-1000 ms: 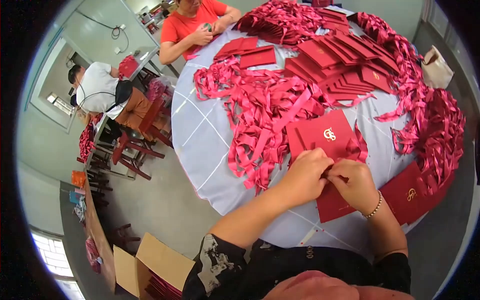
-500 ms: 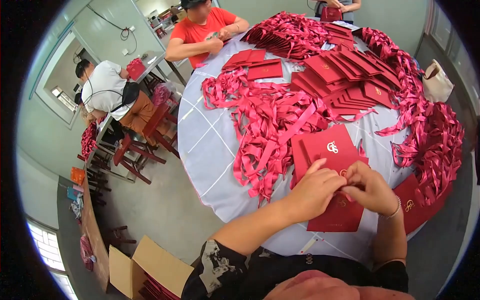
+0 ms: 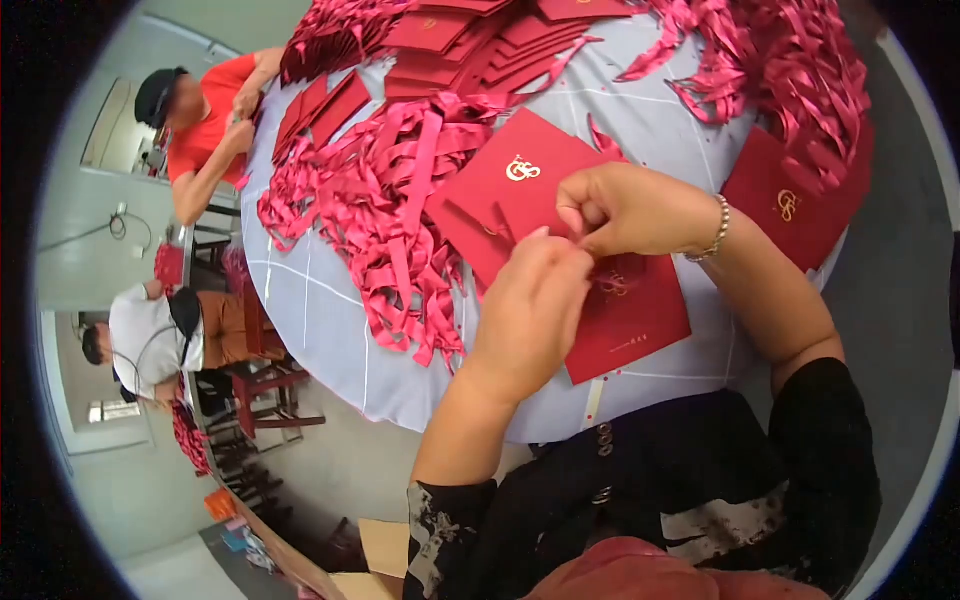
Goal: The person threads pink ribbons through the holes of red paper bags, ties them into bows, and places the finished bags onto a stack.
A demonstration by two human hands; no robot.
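Over the lower part of a red folder [image 3: 640,320] with gold print, my left hand [image 3: 530,300] and my right hand [image 3: 635,212] meet fingertip to fingertip. The fingers of both are curled and pinched; what lies between them is hidden. A second red card with a gold logo [image 3: 545,150] extends above, and a narrow dark red strip stands up from it beside my left fingers. A bracelet circles my right wrist. To the left of the cards lies a tangled heap of pink-red ribbons [image 3: 390,220].
Stacked red bags [image 3: 430,35] lie at the table's far side. More ribbons [image 3: 810,80] and a red bag [image 3: 790,205] are at the right. A person in red [image 3: 210,120] sits at the far left, and another in white [image 3: 150,335] bends beyond stools. An open carton [image 3: 385,548] stands below.
The view has turned and shifted, so the table and the other people appear rotated and moved left. Both hands remain together over the red folder, with fingertips still pinched.
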